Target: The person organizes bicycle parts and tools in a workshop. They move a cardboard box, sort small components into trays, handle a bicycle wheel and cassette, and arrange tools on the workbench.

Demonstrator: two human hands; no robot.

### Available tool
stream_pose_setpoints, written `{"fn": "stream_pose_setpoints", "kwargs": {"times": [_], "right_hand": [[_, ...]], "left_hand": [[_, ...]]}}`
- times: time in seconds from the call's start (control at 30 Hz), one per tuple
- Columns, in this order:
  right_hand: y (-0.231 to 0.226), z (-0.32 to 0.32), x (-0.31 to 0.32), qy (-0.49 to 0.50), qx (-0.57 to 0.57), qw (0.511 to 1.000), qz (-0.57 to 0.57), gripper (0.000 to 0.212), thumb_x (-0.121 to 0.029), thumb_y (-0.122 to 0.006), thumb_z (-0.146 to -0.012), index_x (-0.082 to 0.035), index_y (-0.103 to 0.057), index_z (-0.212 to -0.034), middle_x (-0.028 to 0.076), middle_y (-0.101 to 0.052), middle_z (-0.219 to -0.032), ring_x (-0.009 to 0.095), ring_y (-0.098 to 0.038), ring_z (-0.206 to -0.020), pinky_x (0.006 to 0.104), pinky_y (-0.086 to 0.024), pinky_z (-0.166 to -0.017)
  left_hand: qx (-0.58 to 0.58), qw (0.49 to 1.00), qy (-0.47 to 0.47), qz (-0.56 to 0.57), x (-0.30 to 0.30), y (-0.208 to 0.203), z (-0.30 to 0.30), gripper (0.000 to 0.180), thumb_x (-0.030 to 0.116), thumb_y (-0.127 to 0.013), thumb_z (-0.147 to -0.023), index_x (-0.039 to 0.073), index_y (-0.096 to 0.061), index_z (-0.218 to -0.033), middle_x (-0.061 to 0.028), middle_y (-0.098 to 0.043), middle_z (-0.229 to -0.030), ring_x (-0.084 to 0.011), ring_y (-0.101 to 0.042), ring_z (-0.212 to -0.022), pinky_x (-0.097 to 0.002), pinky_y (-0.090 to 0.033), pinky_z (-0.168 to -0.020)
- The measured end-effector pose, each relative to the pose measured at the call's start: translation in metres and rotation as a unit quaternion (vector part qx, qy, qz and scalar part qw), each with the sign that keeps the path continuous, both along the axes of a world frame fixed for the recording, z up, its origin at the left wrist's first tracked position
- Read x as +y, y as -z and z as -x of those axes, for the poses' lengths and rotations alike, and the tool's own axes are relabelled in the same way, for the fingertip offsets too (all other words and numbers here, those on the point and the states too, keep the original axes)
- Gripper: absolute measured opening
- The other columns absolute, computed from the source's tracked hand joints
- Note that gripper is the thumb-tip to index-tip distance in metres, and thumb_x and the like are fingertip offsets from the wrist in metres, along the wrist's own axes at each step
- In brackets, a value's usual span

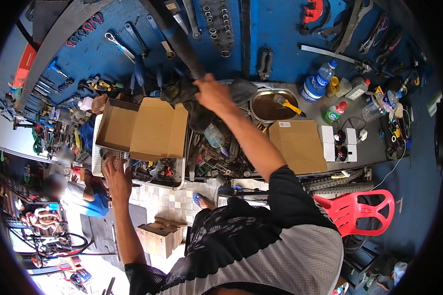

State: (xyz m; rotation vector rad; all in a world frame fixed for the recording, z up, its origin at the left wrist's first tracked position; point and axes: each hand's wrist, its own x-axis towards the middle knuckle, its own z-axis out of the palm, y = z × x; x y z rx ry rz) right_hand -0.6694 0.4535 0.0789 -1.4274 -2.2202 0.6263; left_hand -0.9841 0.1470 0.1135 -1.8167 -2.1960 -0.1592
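Observation:
My left hand (116, 172), fingers spread, is at the rim of a white plastic basket (98, 142), just below an open brown cardboard box (158, 129). Whether the fingertips touch the basket I cannot tell. My right hand (214, 93) reaches far over the bench with its fingers curled. It is at the lower end of a thick black bar (184, 49), above a dark cloth (198, 112). Which of these it grips is hidden. Right of it, a yellow-handled brush (290, 105) rests in a metal basin (257, 114). A clear plastic bottle (214, 137) lies among metal parts beneath my forearm.
A blue pegboard (290, 49) with hanging tools backs the bench. Bottles, including a large blue-labelled bottle (320, 81), stand at the right near a flat cardboard box (300, 147). A red plastic chair (362, 211) is below. At the left is another person (86, 196).

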Motion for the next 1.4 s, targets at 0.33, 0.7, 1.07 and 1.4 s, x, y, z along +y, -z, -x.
{"fn": "stream_pose_setpoints", "kwargs": {"times": [0.33,0.7,1.07,1.4], "right_hand": [[0.048,-0.014,0.011,0.059,0.076,0.991,-0.094,0.043,-0.023,-0.068,-0.091,-0.012,-0.058,-0.131,0.020,-0.070,-0.122,0.042,-0.073,-0.101,0.0557,-0.057,-0.089],[0.004,0.018,0.010,-0.161,0.216,0.954,0.129,0.046,-0.017,-0.070,-0.088,-0.019,-0.073,-0.133,0.012,-0.079,-0.113,0.031,-0.075,-0.103,0.0395,-0.058,-0.090],[0.056,-0.087,0.082,0.030,-0.261,0.964,-0.043,0.027,-0.013,-0.073,-0.085,-0.008,-0.079,-0.111,0.018,-0.071,-0.131,0.032,-0.074,-0.112,0.0455,-0.060,-0.091],[0.026,0.046,-0.030,-0.081,-0.051,0.995,-0.028,0.040,-0.012,-0.063,-0.092,0.001,-0.063,-0.130,0.023,-0.078,-0.100,0.035,-0.078,-0.096,0.0455,-0.062,-0.078]], "left_hand": [[-0.049,0.999,0.021,0.011,0.006,-0.006,-0.011,0.026,0.009,-0.071,-0.093,0.005,-0.066,-0.118,-0.0231,-0.053,-0.138,-0.0463,-0.048,-0.130,-0.0560,-0.041,-0.109],[-0.071,0.997,0.025,-0.012,-0.002,-0.011,-0.007,0.021,0.010,-0.067,-0.096,0.002,-0.067,-0.116,-0.0239,-0.055,-0.135,-0.0466,-0.049,-0.129,-0.0558,-0.040,-0.109],[-0.111,0.994,0.001,-0.010,-0.032,-0.012,0.000,0.018,0.012,-0.067,-0.098,0.004,-0.067,-0.115,-0.0229,-0.058,-0.130,-0.0452,-0.052,-0.121,-0.0548,-0.041,-0.106],[-0.124,0.991,0.054,-0.006,0.003,-0.013,-0.024,0.013,0.011,-0.062,-0.101,0.003,-0.066,-0.111,-0.0233,-0.059,-0.128,-0.0456,-0.054,-0.120,-0.0559,-0.042,-0.103]]}}
